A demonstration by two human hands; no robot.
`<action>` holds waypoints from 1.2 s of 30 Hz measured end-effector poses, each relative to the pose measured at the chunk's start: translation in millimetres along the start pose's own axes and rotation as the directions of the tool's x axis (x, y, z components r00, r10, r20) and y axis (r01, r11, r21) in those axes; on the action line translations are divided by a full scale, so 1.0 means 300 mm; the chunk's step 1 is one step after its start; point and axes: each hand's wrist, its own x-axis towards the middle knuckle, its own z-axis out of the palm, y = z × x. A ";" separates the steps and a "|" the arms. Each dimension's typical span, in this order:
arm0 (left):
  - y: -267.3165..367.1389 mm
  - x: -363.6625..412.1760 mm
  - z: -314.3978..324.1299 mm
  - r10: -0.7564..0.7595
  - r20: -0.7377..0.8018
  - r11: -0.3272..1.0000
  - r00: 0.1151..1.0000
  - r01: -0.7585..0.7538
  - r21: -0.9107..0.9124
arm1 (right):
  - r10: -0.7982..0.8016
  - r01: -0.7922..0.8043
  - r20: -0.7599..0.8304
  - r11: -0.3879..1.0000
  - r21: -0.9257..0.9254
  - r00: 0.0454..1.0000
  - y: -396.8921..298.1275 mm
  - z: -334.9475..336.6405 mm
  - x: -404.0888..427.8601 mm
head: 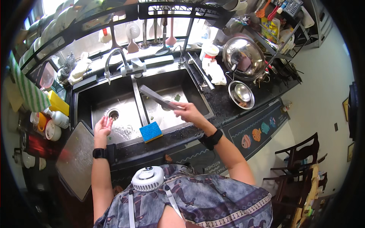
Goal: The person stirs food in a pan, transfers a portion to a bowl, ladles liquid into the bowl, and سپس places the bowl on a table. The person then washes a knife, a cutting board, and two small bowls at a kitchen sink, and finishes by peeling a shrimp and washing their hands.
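Note:
My right hand (186,114) grips one end of a long flat grey bar (155,96), which slants up over the right basin (186,85); I cannot tell exactly what it is. Palm up and with nothing in it, my left hand (103,126) is over the front left part of the left basin (98,97). Water wets that basin's floor below its drain (113,114). Between my hands, a blue and yellow sponge (151,132) lies at the sink's front edge by the divider (138,99). Green leaf scraps (177,97) lie in the right basin.
A faucet (117,57) rises behind the left basin. A large tray or board (77,161) leans at the left front. Metal bowls (241,95) and a large pan lid (243,58) occupy the right counter. Bottles (59,118) stand left; a dish rack (108,21) hangs above.

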 end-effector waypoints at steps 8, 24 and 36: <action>0.036 -0.260 -0.066 -0.135 0.161 0.983 0.978 0.112 0.147 | 0.351 -0.255 -0.292 0.912 0.320 0.890 0.098 0.009 -0.093; 0.049 -0.589 -0.391 0.326 -0.028 0.944 0.945 -0.324 0.062 | -0.148 -0.046 -0.603 0.954 -0.295 0.784 0.063 -0.762 0.330; -0.177 -0.722 -0.218 0.425 -0.316 0.904 0.848 -0.417 0.095 | -0.239 -0.163 -0.417 0.668 -0.726 0.877 0.349 -0.911 0.630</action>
